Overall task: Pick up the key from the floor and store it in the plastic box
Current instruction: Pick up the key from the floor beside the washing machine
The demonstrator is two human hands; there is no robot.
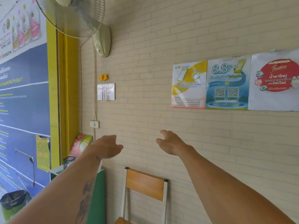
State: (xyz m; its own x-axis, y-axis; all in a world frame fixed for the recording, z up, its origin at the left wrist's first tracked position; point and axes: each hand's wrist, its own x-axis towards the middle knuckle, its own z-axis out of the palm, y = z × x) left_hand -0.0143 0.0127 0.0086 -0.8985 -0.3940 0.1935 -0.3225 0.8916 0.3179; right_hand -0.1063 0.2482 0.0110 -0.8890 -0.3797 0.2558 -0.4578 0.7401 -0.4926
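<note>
Both my arms stretch forward at chest height in front of a beige brick-pattern wall. My left hand (108, 147) hangs with fingers loosely curled and holds nothing. My right hand (169, 143) is a short way to its right, fingers spread and slightly bent, also holding nothing. Neither the key, the floor nor the plastic box shows in the head view.
A wooden chair (144, 185) with a white frame stands against the wall below my hands. A green-sided counter (97, 191) with a small dark mesh holder (69, 161) sits left. A wall fan (72, 15) hangs above; posters (226, 84) cover the right wall. A bin (13, 202) is lower left.
</note>
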